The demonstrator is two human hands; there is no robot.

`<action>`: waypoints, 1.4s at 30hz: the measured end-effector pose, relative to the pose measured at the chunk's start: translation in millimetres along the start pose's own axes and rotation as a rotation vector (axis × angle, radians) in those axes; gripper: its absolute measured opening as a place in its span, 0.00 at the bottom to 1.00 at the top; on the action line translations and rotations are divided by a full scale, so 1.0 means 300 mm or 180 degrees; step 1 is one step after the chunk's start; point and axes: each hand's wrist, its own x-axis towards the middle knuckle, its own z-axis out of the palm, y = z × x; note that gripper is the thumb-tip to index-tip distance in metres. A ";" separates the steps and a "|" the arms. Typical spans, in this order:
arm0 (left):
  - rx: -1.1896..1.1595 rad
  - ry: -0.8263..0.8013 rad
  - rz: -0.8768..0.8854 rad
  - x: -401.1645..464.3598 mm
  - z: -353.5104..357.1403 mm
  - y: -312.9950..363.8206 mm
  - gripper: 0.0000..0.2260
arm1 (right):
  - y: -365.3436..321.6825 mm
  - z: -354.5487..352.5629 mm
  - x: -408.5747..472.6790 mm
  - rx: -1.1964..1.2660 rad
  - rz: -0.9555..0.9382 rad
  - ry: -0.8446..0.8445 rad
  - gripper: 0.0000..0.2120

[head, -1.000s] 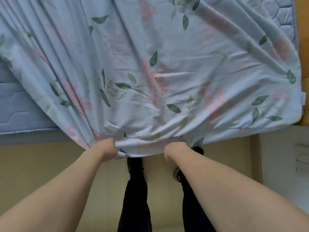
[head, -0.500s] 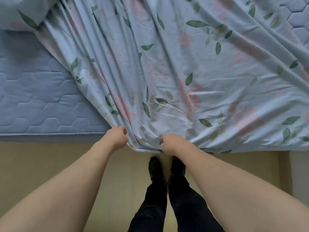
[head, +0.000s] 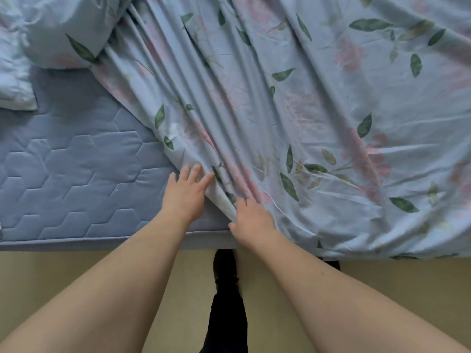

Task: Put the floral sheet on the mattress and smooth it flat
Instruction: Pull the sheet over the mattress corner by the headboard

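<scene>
Both hands are flat with fingers spread, gripping nothing: the left hand (head: 184,193) lies at the slanted edge of the floral sheet (head: 318,118), its fingertips touching the pleats, and the right hand (head: 252,220) rests on the cloth just beside it, though its fingertips blur into the folds. The sheet covers the mattress (head: 71,174) ahead and right of the hands; bare quilting lies to their left. To do this well, I'd sweep the bunched ridges leftward with flat palms toward the near mattress edge. A pillow (head: 63,34) far ahead-left limits room there.
</scene>
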 end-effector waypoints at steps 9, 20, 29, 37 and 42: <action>0.0011 0.0451 0.0456 0.096 0.032 -0.132 0.11 | -0.077 0.046 0.049 -0.0332 0.0244 0.0411 0.14; -0.0539 -0.0017 0.0349 -0.181 0.235 -0.248 0.12 | -0.247 0.141 -0.066 -0.0606 0.0142 -0.1027 0.13; -0.2074 -0.1969 -0.0255 -0.502 0.513 -0.258 0.12 | -0.296 0.288 -0.244 -0.1200 0.0285 -0.2035 0.18; -0.2627 -0.0552 -0.0961 -0.427 0.356 -0.523 0.12 | -0.480 0.105 -0.180 -0.0558 0.0202 -0.1206 0.18; -0.2093 -0.0393 -0.0858 -0.282 0.354 -0.749 0.22 | -0.715 0.137 0.006 0.0070 0.0064 -0.0810 0.15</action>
